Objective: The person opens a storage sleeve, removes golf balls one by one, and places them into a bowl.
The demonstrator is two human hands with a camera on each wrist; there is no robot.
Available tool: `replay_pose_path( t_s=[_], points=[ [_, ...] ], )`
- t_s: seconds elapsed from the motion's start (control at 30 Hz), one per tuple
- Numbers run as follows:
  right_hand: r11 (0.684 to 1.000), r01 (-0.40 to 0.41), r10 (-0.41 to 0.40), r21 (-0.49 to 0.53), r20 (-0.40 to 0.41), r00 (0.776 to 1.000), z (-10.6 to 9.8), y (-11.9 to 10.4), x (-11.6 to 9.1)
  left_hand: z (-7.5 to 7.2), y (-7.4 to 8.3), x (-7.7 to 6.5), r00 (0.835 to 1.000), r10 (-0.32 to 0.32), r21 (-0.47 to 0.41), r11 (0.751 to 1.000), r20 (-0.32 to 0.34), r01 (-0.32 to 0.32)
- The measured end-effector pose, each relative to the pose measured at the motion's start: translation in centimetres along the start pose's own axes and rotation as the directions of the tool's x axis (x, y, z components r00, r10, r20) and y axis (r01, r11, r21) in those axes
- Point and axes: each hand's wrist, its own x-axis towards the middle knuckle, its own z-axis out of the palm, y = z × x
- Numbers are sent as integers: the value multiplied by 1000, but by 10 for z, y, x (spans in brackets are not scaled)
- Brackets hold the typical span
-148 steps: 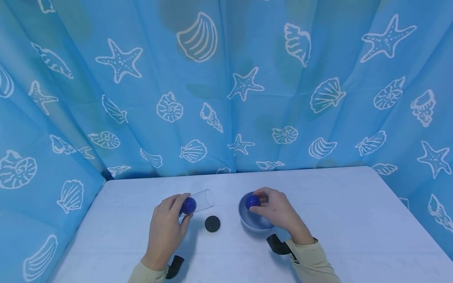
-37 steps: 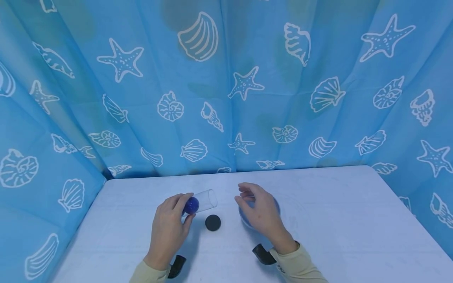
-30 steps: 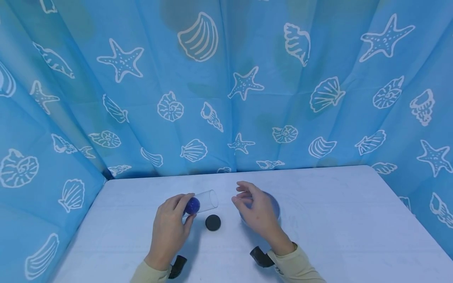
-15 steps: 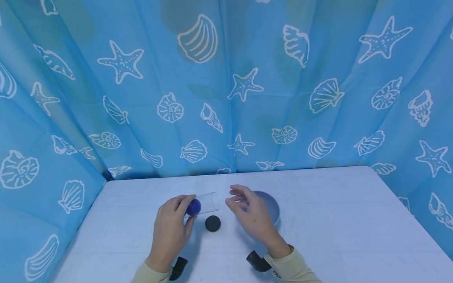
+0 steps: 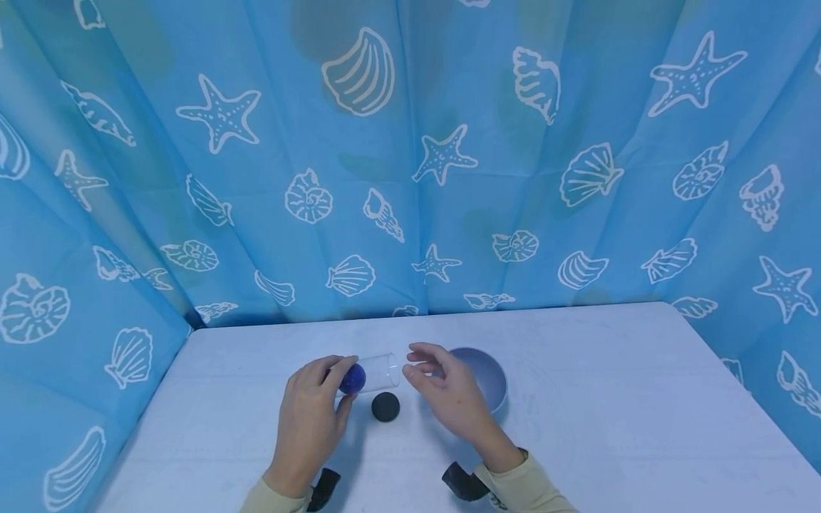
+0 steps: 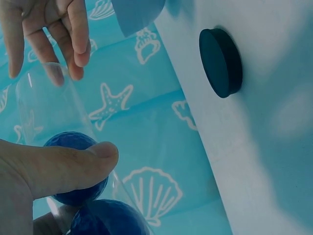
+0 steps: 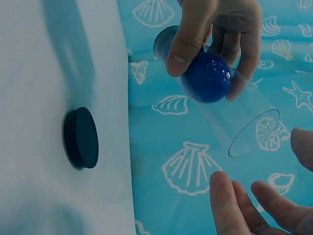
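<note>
A clear tube [image 5: 378, 372] lies tilted in my left hand [image 5: 311, 417], held above the table. Two blue balls sit in it: one [image 6: 73, 141] under the thumb, the other [image 6: 110, 220] deeper in, partly covered by the hand. The tube's open mouth [image 7: 254, 132] points toward my right hand [image 5: 452, 399]. That hand hovers by the mouth, fingers apart and loosely bent, with nothing in them. Behind it stands a blue-grey bowl [image 5: 490, 377], partly hidden; no ball shows in its visible part.
A round black lid [image 5: 385, 407] lies on the white table [image 5: 609, 399] below the tube's mouth. A blue curtain [image 5: 410, 228] printed with shells and starfish hangs behind and beside the table.
Earlier my right hand held a blue ball over the bowl; now it is without it. It has moved left to the tube's mouth. The left hand has shifted slightly right with the tube.
</note>
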Motion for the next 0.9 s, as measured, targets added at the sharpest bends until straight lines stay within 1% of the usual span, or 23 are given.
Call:
replay_pose_path(
  t_s=[0.33, 0.7, 0.77, 0.9],
  points=[
    [1000, -16, 17, -14, 52, 999, 4, 3, 0, -1, 1, 0, 1000, 14, 6, 1000, 9, -14],
    [1000, -6, 6, -7, 86, 996, 6, 4, -1, -2, 1, -1, 1000, 21, 13, 1000, 18, -22],
    [1000, -5, 5, -4, 96, 995, 5, -4, -4, -2, 1, -1, 999, 28, 12, 1000, 19, -28],
    [1000, -5, 4, 6, 103, 995, 6, -4, -3, -2, 1, -1, 999, 38, 15, 999, 19, -38]
  ],
)
